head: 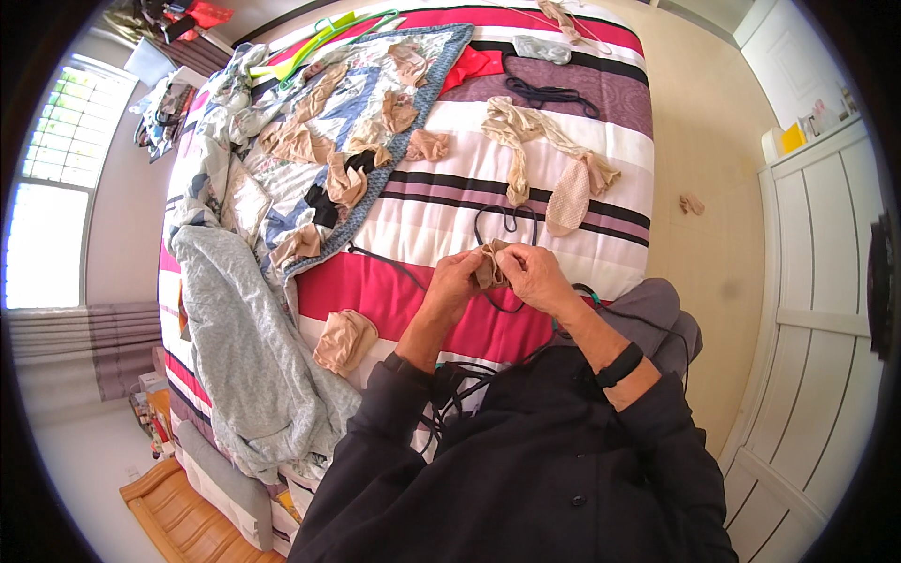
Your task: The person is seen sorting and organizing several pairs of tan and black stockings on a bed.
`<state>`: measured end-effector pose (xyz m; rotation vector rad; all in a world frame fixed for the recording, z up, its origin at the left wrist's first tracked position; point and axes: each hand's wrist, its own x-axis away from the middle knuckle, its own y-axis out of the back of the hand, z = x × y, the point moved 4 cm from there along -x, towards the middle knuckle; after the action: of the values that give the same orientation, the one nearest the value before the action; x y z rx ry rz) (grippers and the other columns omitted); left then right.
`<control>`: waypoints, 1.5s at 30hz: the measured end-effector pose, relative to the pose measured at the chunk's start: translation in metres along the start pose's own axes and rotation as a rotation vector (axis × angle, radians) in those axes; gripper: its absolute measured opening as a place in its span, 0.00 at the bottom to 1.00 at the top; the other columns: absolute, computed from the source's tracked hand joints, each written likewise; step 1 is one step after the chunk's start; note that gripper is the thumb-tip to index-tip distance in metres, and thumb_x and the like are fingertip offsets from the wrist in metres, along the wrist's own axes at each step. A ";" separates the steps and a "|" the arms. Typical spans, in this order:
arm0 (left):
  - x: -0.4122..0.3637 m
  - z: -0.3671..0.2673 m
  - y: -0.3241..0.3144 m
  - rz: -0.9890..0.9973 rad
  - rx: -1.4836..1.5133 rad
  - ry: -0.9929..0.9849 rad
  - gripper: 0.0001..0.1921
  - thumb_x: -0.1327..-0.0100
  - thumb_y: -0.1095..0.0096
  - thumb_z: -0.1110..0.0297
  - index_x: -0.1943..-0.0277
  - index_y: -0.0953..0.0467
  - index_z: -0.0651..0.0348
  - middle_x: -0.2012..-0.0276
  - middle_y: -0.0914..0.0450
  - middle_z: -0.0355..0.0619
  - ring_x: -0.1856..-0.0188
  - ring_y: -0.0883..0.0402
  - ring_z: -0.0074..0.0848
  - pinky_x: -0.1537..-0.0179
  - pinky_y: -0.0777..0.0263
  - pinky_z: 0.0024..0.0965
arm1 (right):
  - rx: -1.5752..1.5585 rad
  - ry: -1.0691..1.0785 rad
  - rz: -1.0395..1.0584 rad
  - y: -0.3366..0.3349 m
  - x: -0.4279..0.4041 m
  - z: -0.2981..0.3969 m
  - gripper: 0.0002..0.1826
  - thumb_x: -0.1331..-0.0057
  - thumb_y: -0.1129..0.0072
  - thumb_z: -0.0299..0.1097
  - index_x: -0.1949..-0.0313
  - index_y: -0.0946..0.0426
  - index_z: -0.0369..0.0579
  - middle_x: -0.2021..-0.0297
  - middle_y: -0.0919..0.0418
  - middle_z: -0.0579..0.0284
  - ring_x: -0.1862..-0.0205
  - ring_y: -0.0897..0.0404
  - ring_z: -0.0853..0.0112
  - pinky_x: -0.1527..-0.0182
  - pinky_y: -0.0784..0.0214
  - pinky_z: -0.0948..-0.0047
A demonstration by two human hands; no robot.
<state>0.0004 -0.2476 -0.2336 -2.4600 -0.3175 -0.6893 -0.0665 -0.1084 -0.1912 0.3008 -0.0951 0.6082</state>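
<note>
Between my two hands, above the striped bedspread [394,295], is a small beige stocking or sock [490,267]. My left hand [457,276] pinches its left side with thumb and fingers. The right side is gripped by my right hand [538,276], which wears a black wristband [619,364]. A dark cord [476,224] loops on the bed just beyond and under my hands. A folded beige nylon piece [345,341] lies at lower left. Farther off are a cream stocking [517,176] and a dotted beige sock [569,197].
Many beige nylon socks [295,143] and black pieces [322,205] lie on a patchwork quilt [345,127]. A grey blanket [239,338] runs down the left. Green hangers [310,53] lie at the far end. One beige piece [691,205] is on the floor. Cables cross my lap.
</note>
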 end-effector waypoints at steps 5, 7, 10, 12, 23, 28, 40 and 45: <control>-0.003 0.007 0.009 0.041 0.069 0.021 0.22 0.26 0.51 0.57 0.45 0.27 0.72 0.53 0.19 0.50 0.55 0.18 0.32 0.49 0.23 0.38 | 0.048 0.034 -0.053 0.005 0.002 -0.004 0.14 0.38 0.40 0.37 0.67 0.22 0.34 0.72 0.18 0.44 0.69 0.17 0.56 0.63 0.26 0.63; -0.001 0.006 0.004 0.050 0.056 0.037 0.23 0.26 0.50 0.56 0.44 0.27 0.72 0.53 0.19 0.50 0.54 0.18 0.32 0.49 0.23 0.38 | 0.064 0.022 -0.046 0.006 0.004 0.000 0.13 0.38 0.39 0.36 0.67 0.22 0.34 0.72 0.18 0.44 0.69 0.17 0.56 0.63 0.25 0.63; 0.012 -0.008 -0.025 0.109 -0.042 -0.008 0.22 0.28 0.45 0.58 0.44 0.26 0.71 0.53 0.18 0.48 0.54 0.18 0.30 0.49 0.23 0.36 | 0.073 0.026 -0.044 0.006 0.005 -0.001 0.11 0.40 0.37 0.32 0.67 0.22 0.34 0.71 0.18 0.44 0.68 0.17 0.55 0.63 0.25 0.62; 0.014 -0.010 -0.031 0.085 -0.031 -0.019 0.16 0.33 0.37 0.63 0.52 0.21 0.69 0.59 0.16 0.46 0.60 0.17 0.23 0.55 0.23 0.28 | 0.067 0.048 -0.048 0.006 0.005 -0.001 0.10 0.41 0.37 0.31 0.67 0.22 0.34 0.71 0.18 0.44 0.67 0.17 0.55 0.63 0.25 0.62; 0.004 -0.001 -0.027 0.080 0.014 -0.035 0.16 0.31 0.42 0.69 0.46 0.25 0.72 0.56 0.17 0.48 0.58 0.16 0.27 0.52 0.23 0.32 | -0.093 0.111 -0.034 0.013 0.001 -0.015 0.08 0.40 0.39 0.32 0.69 0.20 0.37 0.73 0.19 0.47 0.70 0.18 0.57 0.64 0.28 0.65; 0.000 0.003 -0.028 0.017 0.094 -0.105 0.14 0.31 0.44 0.71 0.47 0.26 0.72 0.58 0.17 0.47 0.59 0.16 0.27 0.53 0.21 0.32 | 0.013 0.112 -0.073 0.019 0.004 -0.002 0.09 0.40 0.41 0.32 0.70 0.20 0.37 0.73 0.19 0.47 0.70 0.19 0.56 0.65 0.28 0.65; -0.029 0.036 -0.025 -0.123 0.378 -0.030 0.16 0.26 0.59 0.72 0.41 0.32 0.67 0.50 0.21 0.52 0.51 0.19 0.34 0.49 0.24 0.36 | -0.739 -0.265 -0.061 0.021 -0.004 -0.048 0.09 0.31 0.48 0.30 0.57 0.25 0.38 0.61 0.18 0.53 0.64 0.17 0.63 0.55 0.24 0.63; -0.036 0.038 -0.033 -0.271 0.786 0.137 0.17 0.24 0.62 0.67 0.40 0.34 0.67 0.47 0.23 0.53 0.43 0.24 0.40 0.38 0.31 0.43 | -1.303 -0.239 0.115 0.022 0.001 -0.045 0.14 0.28 0.49 0.35 0.52 0.26 0.35 0.57 0.18 0.52 0.56 0.18 0.64 0.52 0.25 0.61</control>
<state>-0.0262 -0.2016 -0.2646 -1.6317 -0.7201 -0.6719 -0.0788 -0.0768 -0.2282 -0.9038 -0.7041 0.5143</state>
